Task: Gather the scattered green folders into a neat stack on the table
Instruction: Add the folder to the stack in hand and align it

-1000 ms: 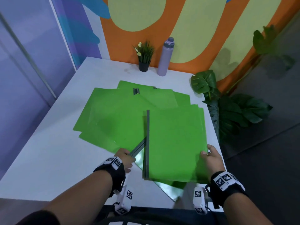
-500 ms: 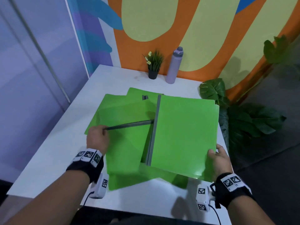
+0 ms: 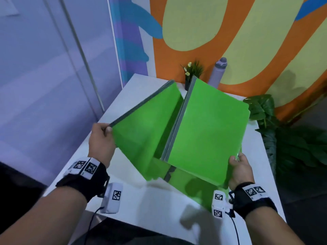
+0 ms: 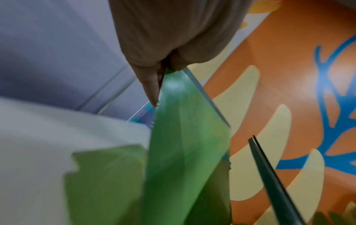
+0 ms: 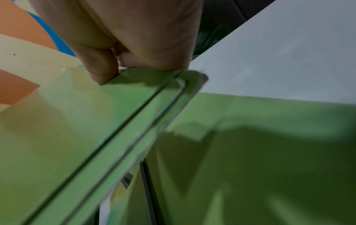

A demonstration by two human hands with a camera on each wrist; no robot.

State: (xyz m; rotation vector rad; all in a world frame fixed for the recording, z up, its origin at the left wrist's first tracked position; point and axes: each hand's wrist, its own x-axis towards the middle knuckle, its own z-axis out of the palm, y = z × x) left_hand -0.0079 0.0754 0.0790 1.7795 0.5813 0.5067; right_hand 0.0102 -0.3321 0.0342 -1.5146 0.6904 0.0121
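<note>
Green plastic is pinched at two points. The left hand (image 3: pixel 101 141) grips one corner of a lifted folder (image 3: pixel 141 133), its fingers (image 4: pixel 150 85) closed on the sheet beside the grey spine strip; the folder hangs tilted, spine edge uppermost, clear of the surface (image 3: pixel 83 167). The right hand (image 3: pixel 238 169) grips the near right corner of a held bundle (image 3: pixel 207 135) of folders, thumb on top, the other fingers under the sheets and hidden.

View differences:
- Head view: both lifted items stand side by side above the surface, their grey spines converging toward the far end. A further flat folder (image 3: pixel 192 184) lies on the surface below them, partly in shadow.
- Left wrist view: the pinch is seen from below; the sheet is glossy and slightly bowed, with a thin dark spine edge of the bundle to the right. Motion blur softens the edges.
- Right wrist view: the bundle's edge shows several layered sheets with rounded corners, which the head view does not resolve. How many sheets there are cannot be told.

Materials: the folders are thin, flexible, shiny and rectangular; the surface is white and matt.

At the far edge of the surface stand a small potted plant (image 3: pixel 193 69) and a lilac bottle (image 3: pixel 218 73) with a cylindrical body, against an orange and yellow wall. Large-leaved greenery (image 3: pixel 283 138) stands to the right of the surface.
</note>
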